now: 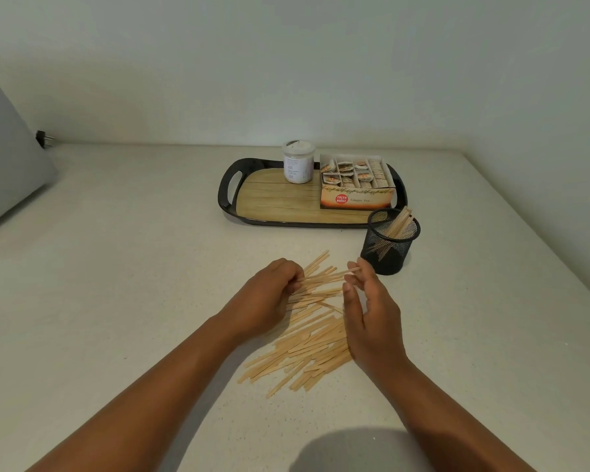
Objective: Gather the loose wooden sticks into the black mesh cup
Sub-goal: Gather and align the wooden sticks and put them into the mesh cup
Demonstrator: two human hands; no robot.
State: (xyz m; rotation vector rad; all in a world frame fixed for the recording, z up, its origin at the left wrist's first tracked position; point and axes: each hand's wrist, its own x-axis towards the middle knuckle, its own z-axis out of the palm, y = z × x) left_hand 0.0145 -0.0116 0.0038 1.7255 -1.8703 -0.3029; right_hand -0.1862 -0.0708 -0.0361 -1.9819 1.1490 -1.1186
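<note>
Head view: flat, pale wooden sticks (307,338) lie fanned in a loose heap on a speckled off-white counter (116,301). Left hand (269,298), fingers curled, gathers the far end of the heap; whether its grip is closed cannot be told. Right hand (368,311) stands edge-on, half open, its fingertips pinching the tip of one stick. Cylindrical black mesh cup (390,241), already holding leaning sticks, stands just beyond the right hand and touches or nearly touches the near rim of an oval tray (228,195) with wood-grain floor. Tray carries a white jar (298,161) and an open tea box (356,185). Bare counter extends left and right of the heap
</note>
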